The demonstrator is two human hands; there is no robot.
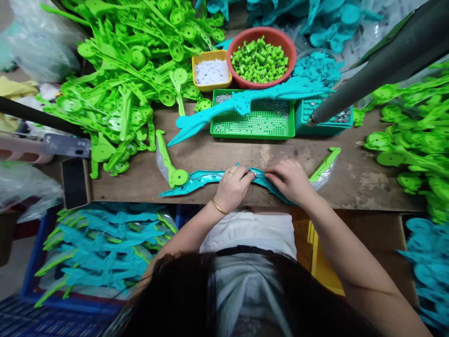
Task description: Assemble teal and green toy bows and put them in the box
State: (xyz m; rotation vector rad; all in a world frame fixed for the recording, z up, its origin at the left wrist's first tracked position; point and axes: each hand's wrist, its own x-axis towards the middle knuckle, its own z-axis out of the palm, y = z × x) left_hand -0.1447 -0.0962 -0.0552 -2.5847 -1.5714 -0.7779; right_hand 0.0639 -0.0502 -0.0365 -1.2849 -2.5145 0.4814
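A long teal plastic toy shell (196,180) lies along the near edge of the wooden table (351,178). My left hand (233,187) presses on its middle with fingers curled, a ring and a gold bracelet showing. My right hand (289,180) pinches the same shell just to the right. A green shell half (171,164) lies at its left end, and a second green piece (324,166) sticks out past my right hand. Another teal shell (242,103) rests across the green tray (252,124).
A red bowl (261,56) holds green tubes, a yellow box (211,70) white bits. Green parts pile at the back left (129,70) and right (414,135). A phone (75,181) lies at the left. A blue crate (101,252) of finished teal pieces stands below. A dark pole (379,65) crosses the right.
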